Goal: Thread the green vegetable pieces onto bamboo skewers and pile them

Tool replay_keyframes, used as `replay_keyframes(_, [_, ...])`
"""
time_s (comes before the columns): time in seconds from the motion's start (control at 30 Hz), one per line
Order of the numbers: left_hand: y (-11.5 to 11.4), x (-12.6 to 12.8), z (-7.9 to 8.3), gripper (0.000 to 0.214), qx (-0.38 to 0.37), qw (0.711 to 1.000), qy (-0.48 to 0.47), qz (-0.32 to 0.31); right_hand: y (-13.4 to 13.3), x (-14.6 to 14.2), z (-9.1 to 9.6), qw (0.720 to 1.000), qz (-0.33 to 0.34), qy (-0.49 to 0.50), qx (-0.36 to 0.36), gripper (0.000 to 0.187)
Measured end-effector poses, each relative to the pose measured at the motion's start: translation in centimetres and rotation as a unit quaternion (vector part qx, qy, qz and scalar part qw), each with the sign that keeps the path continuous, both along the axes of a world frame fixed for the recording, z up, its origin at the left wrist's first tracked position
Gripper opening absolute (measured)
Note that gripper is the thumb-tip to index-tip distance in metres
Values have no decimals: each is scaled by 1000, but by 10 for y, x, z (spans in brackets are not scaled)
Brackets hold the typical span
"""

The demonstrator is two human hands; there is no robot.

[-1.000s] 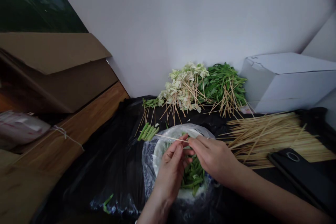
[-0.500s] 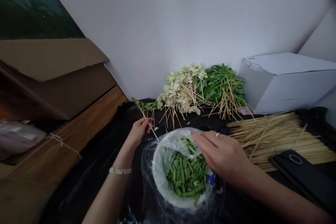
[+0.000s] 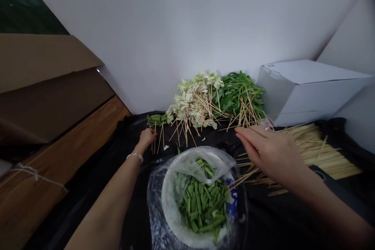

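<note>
- Risk at the left hand (image 3: pixel 147 136): it reaches to the far edge of the black plastic sheet (image 3: pixel 117 172), fingers curled around the stick ends of the green bean skewers (image 3: pixel 156 120); whether they truly pinch one I cannot tell. A careless release could scatter that small pile into the neighbouring cabbage skewers (image 3: pixel 195 103).
- Risk at the right hand (image 3: pixel 268 150): it hovers flat, fingers extended and holding nothing, over the loose bamboo skewers (image 3: pixel 316 150) along the right side of the sheet. Sharp tips point toward the palm, so I judge a prick likely; a sweep could also roll sticks off the sheet.
- Risk at the bowl (image 3: pixel 172 207): its plastic liner bag stands loose at the near edge, and a sleeve or stick could snag it, spilling the cut green beans (image 3: pixel 202 203).
- Count: two hands, one bowl, three piles of finished skewers (bean, cabbage, leafy greens (image 3: pixel 238 93)), one white box (image 3: pixel 304 90), one folded cardboard (image 3: pixel 43 82). Loose sticks are too many to count.
</note>
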State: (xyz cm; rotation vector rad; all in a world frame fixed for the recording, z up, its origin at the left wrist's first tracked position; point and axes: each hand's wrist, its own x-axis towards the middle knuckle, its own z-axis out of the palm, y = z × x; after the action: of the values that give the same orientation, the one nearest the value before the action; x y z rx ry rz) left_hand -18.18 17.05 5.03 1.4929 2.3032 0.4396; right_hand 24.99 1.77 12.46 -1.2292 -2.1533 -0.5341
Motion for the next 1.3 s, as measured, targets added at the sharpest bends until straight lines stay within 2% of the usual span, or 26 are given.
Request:
replay_keyframes(0.13, [-12,8,0,30,51,998,24,-15,2,13,9,999,-33,4,-8,27])
replay_keyframes(0.2, [-23,13,4,28,82,996,14,-24,4,20,14,997,-64,-2,-34,28])
replay_keyframes(0.3, [-45,23,11,30,121,991,-35,-46,9,25,13,986,-88,-56,-132,24])
replay_keyframes(0.37, [-63,32,17,38,144,984,-82,-65,15,23,6,965,-75,-116,-224,18])
replay_keyframes(0.43, [-85,44,25,47,166,975,-127,-80,21,20,-4,937,-54,-168,-301,19])
replay_keyframes(0.53, [-126,67,40,50,197,958,-188,-89,26,17,-15,922,-34,-194,-333,26])
replay_keyframes(0.6, [-157,86,50,39,222,935,-264,-86,26,17,-16,920,-23,-199,-337,24])
replay_keyframes(0.7, [-200,115,57,23,214,908,-342,-107,20,18,-12,915,5,-208,-347,17])
replay_keyframes(0.77, [-217,131,53,15,170,899,-373,-151,15,16,-9,911,24,-216,-351,15])
replay_keyframes(0.83, [-224,143,45,10,132,896,-372,-204,9,10,-8,908,36,-225,-352,15])
replay_keyframes(0.93, [-223,155,30,15,115,904,-308,-274,1,-1,-9,902,48,-240,-357,17])
replay_keyframes(1.07, [-216,166,12,28,118,914,-194,-336,-4,-13,-10,893,62,-252,-368,18])
replay_keyframes(1.17, [-215,172,-1,31,135,918,-151,-341,-5,-18,-11,889,73,-256,-373,19])
replay_keyframes(1.3, [-214,177,-15,27,135,937,-140,-289,-4,-21,-13,885,87,-261,-376,19])
